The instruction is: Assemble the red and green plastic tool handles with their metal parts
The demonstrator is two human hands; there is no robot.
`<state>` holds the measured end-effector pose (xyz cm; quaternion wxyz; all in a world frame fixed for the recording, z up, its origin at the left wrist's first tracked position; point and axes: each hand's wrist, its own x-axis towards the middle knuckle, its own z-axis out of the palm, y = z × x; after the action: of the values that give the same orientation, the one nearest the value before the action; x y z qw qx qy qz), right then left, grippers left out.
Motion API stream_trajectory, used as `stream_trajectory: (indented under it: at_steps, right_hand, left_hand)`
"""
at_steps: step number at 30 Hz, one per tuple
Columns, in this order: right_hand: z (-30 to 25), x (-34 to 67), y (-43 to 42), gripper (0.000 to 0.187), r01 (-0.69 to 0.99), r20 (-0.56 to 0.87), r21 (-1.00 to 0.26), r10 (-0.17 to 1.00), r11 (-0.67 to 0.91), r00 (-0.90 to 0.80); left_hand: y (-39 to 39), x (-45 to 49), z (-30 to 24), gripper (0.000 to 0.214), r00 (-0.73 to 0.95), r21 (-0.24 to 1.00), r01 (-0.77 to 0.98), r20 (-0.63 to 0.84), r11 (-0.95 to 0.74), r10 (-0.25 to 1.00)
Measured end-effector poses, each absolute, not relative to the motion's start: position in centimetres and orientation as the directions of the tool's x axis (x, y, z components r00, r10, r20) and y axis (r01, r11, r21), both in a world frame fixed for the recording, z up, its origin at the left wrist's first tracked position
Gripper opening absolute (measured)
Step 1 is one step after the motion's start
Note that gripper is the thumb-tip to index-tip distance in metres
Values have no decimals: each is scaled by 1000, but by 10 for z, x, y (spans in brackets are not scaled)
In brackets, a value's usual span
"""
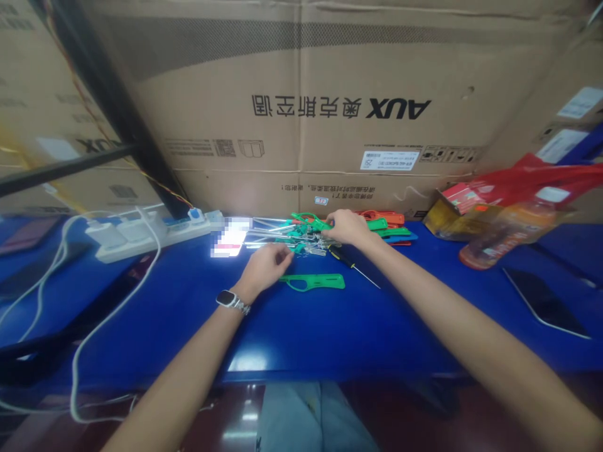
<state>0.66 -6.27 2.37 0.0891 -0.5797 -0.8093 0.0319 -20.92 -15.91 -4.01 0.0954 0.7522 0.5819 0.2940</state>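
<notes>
My left hand (pixel 264 269), with a watch on the wrist, is closed in a pinch at the near edge of a pile of thin metal tubes (pixel 266 233) and small green plastic parts (pixel 298 248). What its fingertips hold is hidden. My right hand (pixel 347 227) reaches over the pile's right side, fingers curled down and closed; their tips are hidden among the parts. Just right of my left hand lies a green plastic handle shell (pixel 323 280) with a trigger loop. Below my right hand rests a screwdriver (pixel 346 258), its shaft pointing toward me.
Orange handle shells (pixel 391 218) and blue shells (pixel 400 238) lie behind my right hand. A lit phone (pixel 233 237) and a power strip (pixel 141 242) with white cables are left. A drink bottle (pixel 511 232) and dark phone (pixel 546 301) lie right. A large carton (pixel 301 69) stands behind.
</notes>
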Motion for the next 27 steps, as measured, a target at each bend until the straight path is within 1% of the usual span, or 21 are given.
stream_trajectory:
  at_steps: [2,4,5,7,10,11,13,15,17,19,21,25,27]
  right_hand:
    - [23,5,-52,34,935,63,-139,945,327,-322]
    - [21,3,-48,37,935,36,-139,945,326,-324]
    - [20,3,-48,40,934,34,-143,944,328,-327]
    - [17,4,-51,44,922,72,-154,934,356,-349]
    - [13,10,-60,38,873,175,-170,886,456,-429]
    - [11,11,-63,34,853,185,-167,866,494,-465]
    - [8,13,-68,27,831,154,-153,844,535,-515]
    - [4,13,-70,24,839,114,-139,850,526,-514]
    - [0,12,-69,27,858,106,-136,868,496,-485]
    - [-3,11,-68,31,866,117,-137,876,481,-468]
    - [-6,10,-67,32,867,131,-138,876,479,-464]
    - [-8,13,-67,24,849,169,-176,865,499,-473]
    - [-6,16,-69,22,825,216,-208,848,525,-485]
  left_hand:
    - [-158,-210,-41,21,125,482,826,350,-292,929]
    - [-155,-214,-38,18,137,431,844,403,-320,905]
    - [-152,-216,-36,17,155,378,863,435,-336,887]
    - [-143,-221,-29,17,210,227,910,472,-348,856]
    - [-124,-224,-20,22,272,25,951,409,-309,871]
    - [-118,-224,-17,21,285,-21,954,374,-299,883]
    - [-108,-220,-14,18,295,-73,955,318,-286,901]
    - [-103,-216,-13,15,295,-75,955,299,-286,907]
    - [-102,-213,-11,15,299,-67,954,314,-293,901]
    - [-104,-211,-9,16,309,-73,950,342,-303,887]
    - [-109,-211,-5,19,318,-69,946,376,-316,870]
    - [-120,-211,5,21,323,-14,935,446,-354,835]
    - [-127,-211,9,21,311,29,929,478,-369,821]
